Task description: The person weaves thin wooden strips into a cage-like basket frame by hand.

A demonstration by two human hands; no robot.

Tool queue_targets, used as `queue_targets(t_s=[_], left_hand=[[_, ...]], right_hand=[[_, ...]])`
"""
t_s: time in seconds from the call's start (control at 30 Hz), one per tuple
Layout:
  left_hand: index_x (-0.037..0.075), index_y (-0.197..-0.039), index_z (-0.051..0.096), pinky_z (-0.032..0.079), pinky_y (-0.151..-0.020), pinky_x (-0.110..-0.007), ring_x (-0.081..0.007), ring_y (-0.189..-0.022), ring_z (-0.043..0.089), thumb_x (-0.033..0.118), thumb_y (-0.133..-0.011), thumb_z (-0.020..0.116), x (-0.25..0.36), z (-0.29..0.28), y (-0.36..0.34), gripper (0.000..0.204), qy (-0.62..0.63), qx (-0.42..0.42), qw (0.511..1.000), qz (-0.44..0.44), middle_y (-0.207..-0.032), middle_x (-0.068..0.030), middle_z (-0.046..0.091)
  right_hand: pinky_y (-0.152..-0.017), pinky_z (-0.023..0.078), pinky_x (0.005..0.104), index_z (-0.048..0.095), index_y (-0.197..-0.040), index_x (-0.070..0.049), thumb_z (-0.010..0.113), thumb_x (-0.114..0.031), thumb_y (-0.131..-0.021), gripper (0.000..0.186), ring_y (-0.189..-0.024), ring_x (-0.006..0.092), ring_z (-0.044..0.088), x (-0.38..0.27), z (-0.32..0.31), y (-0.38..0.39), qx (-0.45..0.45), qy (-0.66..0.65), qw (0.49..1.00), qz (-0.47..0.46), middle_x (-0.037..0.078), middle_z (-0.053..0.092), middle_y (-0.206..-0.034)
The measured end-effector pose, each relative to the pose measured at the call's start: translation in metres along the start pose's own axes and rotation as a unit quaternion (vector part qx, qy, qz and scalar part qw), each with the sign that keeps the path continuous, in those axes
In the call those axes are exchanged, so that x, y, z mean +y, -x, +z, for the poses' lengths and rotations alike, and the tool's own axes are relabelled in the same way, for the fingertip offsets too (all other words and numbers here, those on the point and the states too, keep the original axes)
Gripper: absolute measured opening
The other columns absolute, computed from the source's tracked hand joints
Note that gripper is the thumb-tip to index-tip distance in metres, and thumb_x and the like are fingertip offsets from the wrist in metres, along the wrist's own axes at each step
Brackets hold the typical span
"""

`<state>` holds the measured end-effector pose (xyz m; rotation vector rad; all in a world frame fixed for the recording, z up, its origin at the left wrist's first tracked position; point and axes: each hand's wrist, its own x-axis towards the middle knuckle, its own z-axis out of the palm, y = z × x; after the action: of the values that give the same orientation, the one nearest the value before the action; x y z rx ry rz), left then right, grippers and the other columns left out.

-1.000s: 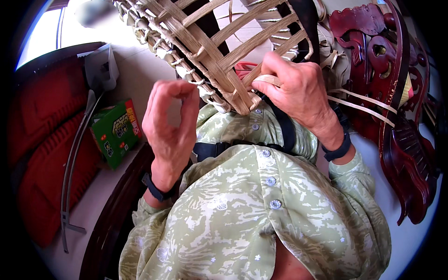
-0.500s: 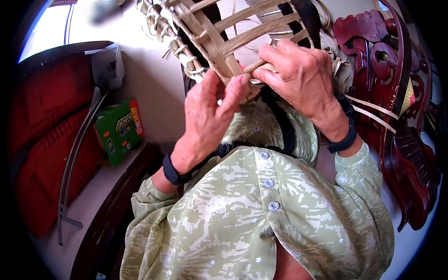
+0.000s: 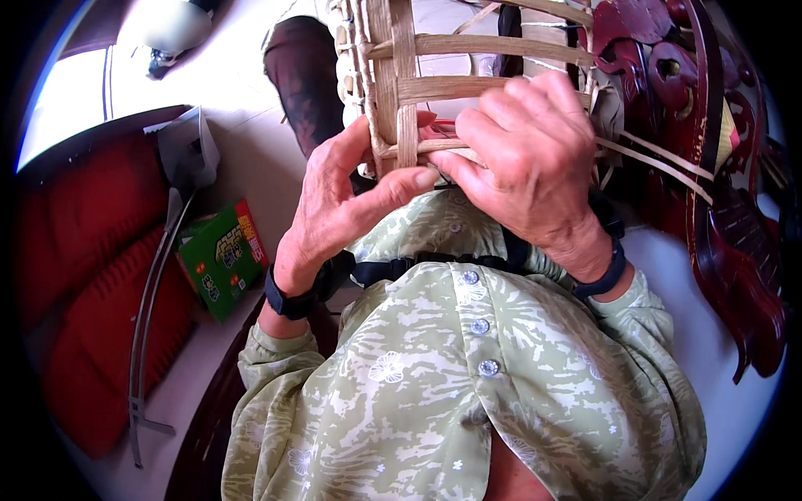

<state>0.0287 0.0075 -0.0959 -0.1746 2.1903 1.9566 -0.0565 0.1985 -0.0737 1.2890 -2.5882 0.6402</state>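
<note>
A woven panel (image 3: 383,83) of flat tan strips, laced along its left edge with pale cord, stands upright in front of me. My left hand (image 3: 330,200) grips its lower left corner; the fingers go behind the edge and the thumb lies along the near side. With bent fingers, my right hand (image 3: 535,171) pinches a narrow tan strip (image 3: 443,145) at the panel's bottom edge. That strip passes by the upright band near my left thumb. My right fingers hide its right-hand part. A small red bit shows behind the panel, too covered to name.
Carved dark-red wooden furniture (image 3: 710,242) stands on the right, with two loose pale strips (image 3: 660,163) reaching to it. At left are red cushions (image 3: 109,309), a green box (image 3: 221,263) and a curved grey metal stand (image 3: 154,334). Someone's dark-clothed leg (image 3: 305,83) shows beyond the panel.
The panel has turned from slanting to nearly upright and shifted right. My left hand has moved left and lower, its thumb stretched out more. My right hand still pinches the strip.
</note>
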Motion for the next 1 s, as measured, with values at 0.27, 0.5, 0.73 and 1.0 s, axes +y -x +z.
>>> queue_targets(t_s=[0.27,0.5,0.73,1.0], left_hand=[[0.003,-0.106,0.067,0.048,-0.075,-0.023,-0.0045,-0.08,0.058,0.004,-0.078,0.071,-0.034,0.013,0.018,0.029,0.091,0.086,0.986,-0.108,-0.089,0.0014,0.068],[0.001,-0.1,0.064,0.052,-0.064,-0.027,-0.0091,-0.065,0.062,0.007,-0.077,0.073,-0.068,0.041,0.028,0.025,0.053,0.25,0.966,-0.038,-0.078,-0.0064,0.069],[0.0,-0.11,0.06,0.053,-0.061,-0.03,-0.0147,-0.062,0.064,0.009,-0.078,0.073,-0.069,0.039,0.023,0.036,-0.007,0.254,0.967,-0.012,-0.074,-0.0117,0.067],[0.002,-0.114,0.058,0.051,-0.059,-0.034,-0.0227,-0.06,0.063,0.012,-0.079,0.074,-0.057,0.036,0.021,0.04,-0.092,0.236,0.967,-0.006,-0.072,-0.0142,0.064]], right_hand=[[-0.06,0.051,0.0416,0.062,-0.077,-0.005,0.075,-0.03,-0.078,0.028,-0.065,0.03,0.067,-0.03,0.026,0.012,-0.108,-0.096,0.979,0.144,0.01,0.066,-0.067],[-0.062,0.052,0.0407,0.063,-0.079,0.003,0.066,-0.037,-0.089,0.042,-0.065,0.0324,0.065,-0.021,0.014,0.002,-0.256,-0.25,0.914,0.19,0.017,0.062,-0.065],[-0.051,0.051,0.0311,0.063,-0.071,0.005,0.055,-0.033,-0.095,0.046,-0.049,0.0177,0.062,-0.006,0.017,-0.029,-0.41,-0.347,0.789,0.298,0.011,0.063,-0.061],[-0.055,0.053,0.0256,0.069,-0.08,0.007,0.061,-0.031,-0.091,0.04,-0.055,0.0137,0.065,0.003,0.031,-0.027,-0.387,-0.461,0.718,0.349,0.009,0.069,-0.069]])
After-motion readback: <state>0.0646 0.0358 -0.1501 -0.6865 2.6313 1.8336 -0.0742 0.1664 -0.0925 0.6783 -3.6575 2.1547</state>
